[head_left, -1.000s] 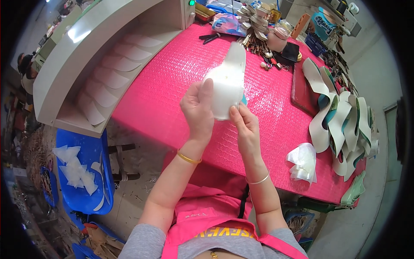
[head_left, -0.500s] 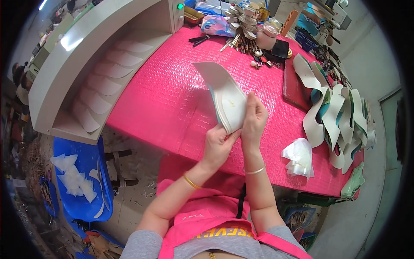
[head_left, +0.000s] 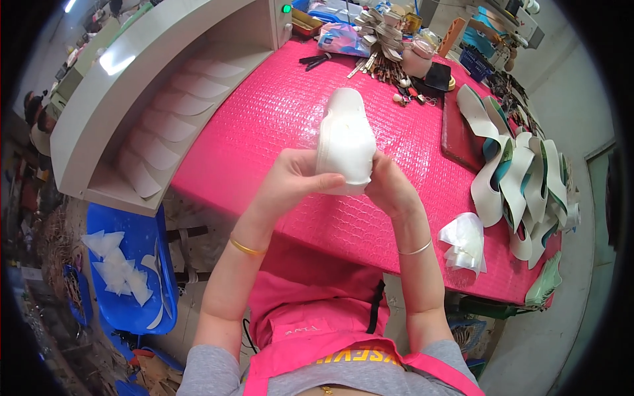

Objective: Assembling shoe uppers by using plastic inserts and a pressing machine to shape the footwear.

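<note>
Both hands hold one white insole point(head_left: 345, 138) up in the air, just over the near part of the pink bench point(head_left: 264, 119). The left hand point(head_left: 294, 179) grips its bottom edge with the thumb on top. The right hand point(head_left: 389, 188) pinches the same edge from the other side. The two hands sit close together, both shut tight on it.

The insole looks thin and bendy. If the hands squeeze too hard, it could fold and get a crease. If one hand lets go, it could flop over or drop to the floor, because it hangs near the bench edge.

The bench has a bumpy pink top. On the right lies a heap of curved strips point(head_left: 515, 178) in white and green, and a small bunch of clear wrap point(head_left: 465, 241). Tools and little pots crowd the far end. On the left, a grey shelf point(head_left: 152, 112) holds a row of white pieces. Below it sits a blue bin point(head_left: 142, 244) with white scraps inside.
</note>
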{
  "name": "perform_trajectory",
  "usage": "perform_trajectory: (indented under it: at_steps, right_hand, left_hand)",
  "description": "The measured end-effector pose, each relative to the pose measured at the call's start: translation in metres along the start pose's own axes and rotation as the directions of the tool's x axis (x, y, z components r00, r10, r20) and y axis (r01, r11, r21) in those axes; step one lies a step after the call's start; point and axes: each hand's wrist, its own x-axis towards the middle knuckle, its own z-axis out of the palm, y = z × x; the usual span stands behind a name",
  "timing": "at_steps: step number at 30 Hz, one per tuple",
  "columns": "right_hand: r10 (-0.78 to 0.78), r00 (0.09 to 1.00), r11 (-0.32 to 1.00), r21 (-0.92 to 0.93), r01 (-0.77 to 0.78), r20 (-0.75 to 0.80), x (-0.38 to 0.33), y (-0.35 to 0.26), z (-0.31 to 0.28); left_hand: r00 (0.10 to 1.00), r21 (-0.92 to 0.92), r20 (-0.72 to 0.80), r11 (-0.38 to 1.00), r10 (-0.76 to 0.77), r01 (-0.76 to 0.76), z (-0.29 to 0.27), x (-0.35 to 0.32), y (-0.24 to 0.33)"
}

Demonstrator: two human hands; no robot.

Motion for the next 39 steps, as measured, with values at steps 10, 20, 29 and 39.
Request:
perform_trajectory:
  at_steps: [10, 20, 29, 39]
  right_hand:
    - [-0.612, 0.782, 0.308, -0.874, 0.376, 0.120, 0.049, 0.039, 0.012]
    - [-0.591, 0.755, -0.149, -0.958, 0.243, 0.284, 0.132, 0.003, -0.021]
    - [-0.501, 0.851, 0.435, -0.805, 0.403, 0.156, 0.089, -0.013, 0.060]
    - [0.045, 0.967, 0.730, -0.652, -0.204, -0.252, 0.086, 0.042, -0.076]
  left_hand:
    - [0.819, 0.711, -0.436, 0.701, 0.372, 0.060, -0.003, 0.003, -0.046]
    - [0.703, 0.723, -0.603, 0.630, 0.376, 0.283, -0.056, 0.004, -0.024]
    - [0.682, 0.260, -0.730, 0.937, 0.033, 0.234, -0.090, -0.008, -0.042]
    - [0.992, -0.792, -0.122, 0.605, -0.026, -0.081, 0.027, 0.017, 0.026]
